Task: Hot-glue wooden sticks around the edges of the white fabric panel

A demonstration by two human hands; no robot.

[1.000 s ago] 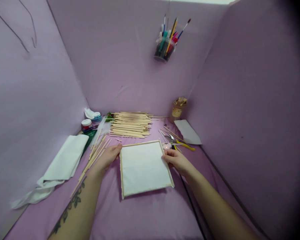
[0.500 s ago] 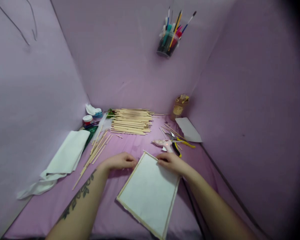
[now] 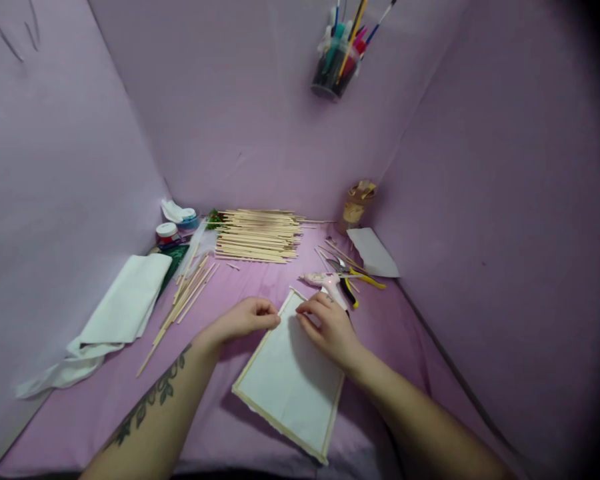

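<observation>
A white rectangular panel (image 3: pixel 285 383) edged with thin wooden sticks lies slanted before me, its near end casting a shadow on the cloth. My left hand (image 3: pixel 257 315) pinches the panel's left edge near the far corner, thumb and fingertips together. Over the panel's upper part is my right hand (image 3: pixel 327 330), its fingers curved and the thumb a little apart from them; nothing shows between them. The right hand hides the panel's upper right side. Just beyond it lies a pale pink glue gun (image 3: pixel 325 281) with a small red light.
Wooden sticks (image 3: pixel 260 237) lie in a layer at the back, with loose sticks (image 3: pixel 180 300) to the left. Yellow-black pliers (image 3: pixel 347 272) and a paper piece (image 3: pixel 375 252) are at right. Folded white cloth (image 3: pixel 125 297), small jars (image 3: pixel 167 233), a brown jar (image 3: pixel 355 207) and a pen cup (image 3: pixel 334 70) stand around.
My right hand has left the panel's far edge and moved left over its surface. The left hand has shifted slightly right onto the edge. The view has tilted a little.
</observation>
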